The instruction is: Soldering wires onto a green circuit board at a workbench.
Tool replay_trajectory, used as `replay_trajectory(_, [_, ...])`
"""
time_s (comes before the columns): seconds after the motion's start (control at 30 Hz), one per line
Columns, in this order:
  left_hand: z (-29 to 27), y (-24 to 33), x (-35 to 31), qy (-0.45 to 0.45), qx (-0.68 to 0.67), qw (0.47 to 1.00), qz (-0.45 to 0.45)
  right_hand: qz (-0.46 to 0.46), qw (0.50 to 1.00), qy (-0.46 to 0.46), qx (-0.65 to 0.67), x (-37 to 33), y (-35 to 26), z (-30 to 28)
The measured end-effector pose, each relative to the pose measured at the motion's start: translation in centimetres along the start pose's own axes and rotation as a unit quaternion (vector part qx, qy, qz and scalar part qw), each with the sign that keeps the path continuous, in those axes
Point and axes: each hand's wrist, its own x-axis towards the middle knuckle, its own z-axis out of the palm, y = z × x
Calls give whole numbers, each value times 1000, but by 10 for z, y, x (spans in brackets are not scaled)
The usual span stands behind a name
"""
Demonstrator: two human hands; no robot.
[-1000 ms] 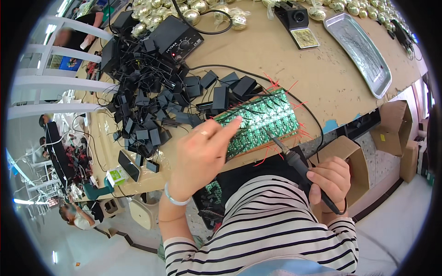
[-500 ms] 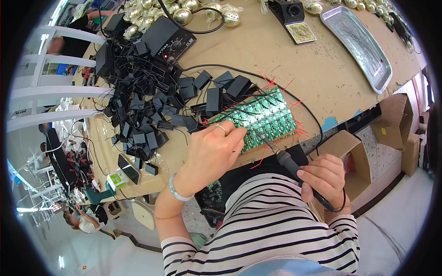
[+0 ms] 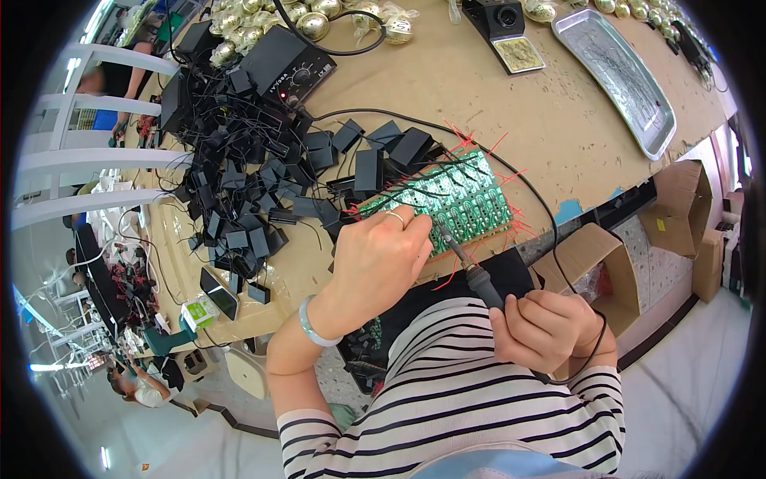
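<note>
A panel of green circuit boards point(image 3: 471, 191) lies at the table's near edge, with red wires sticking out round its sides and black wires across its top. My left hand point(image 3: 379, 259) is closed in a pinch over the panel's near left part; whatever its fingertips hold is hidden. In my right hand point(image 3: 538, 331) is a soldering iron point(image 3: 482, 281), gripped by its dark handle. The iron's metal tip points up and left, down at the boards just right of my left fingertips; I cannot tell whether it touches.
Black plastic cases point(image 3: 255, 172) with wires pile up left of the panel, beside a black soldering station point(image 3: 291, 68). An iron stand point(image 3: 495, 20) and a metal tray point(image 3: 614, 76) lie farther back. The iron's cable loops right of the panel. Cardboard boxes point(image 3: 602, 263) stand below at right.
My right hand has moved left and toward me, and the iron stands steeper in the view. The iron's tip has stayed near my left fingertips, which have shifted only slightly.
</note>
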Motion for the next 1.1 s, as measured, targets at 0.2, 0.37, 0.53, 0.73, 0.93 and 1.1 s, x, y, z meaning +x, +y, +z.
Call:
replay_trajectory(0.2, [-1, 0, 0, -37, 11, 999, 11, 85, 993, 75, 34, -15, -6, -12])
replay_trajectory(0.37, [1, 2, 1, -23, 22, 999, 3, 209, 965, 157, 36, -23, -16, -12])
replay_trajectory(0.53, [-3, 6, 2, -20, 44, 999, -18, 235, 959, 154, 44, -23, -21, -12])
replay_trajectory(0.73, [-18, 9, -6, 47, -29, 998, -32, 233, 953, 187, 42, -26, -20, -10])
replay_trajectory(0.93, [-24, -1, -34, 103, -94, 990, 19, 238, 948, 203, 52, -29, -22, -10])
replay_trajectory(1.1, [-11, -2, -47, 74, -86, 993, 41, 233, 954, 174, 77, -27, -21, -12])
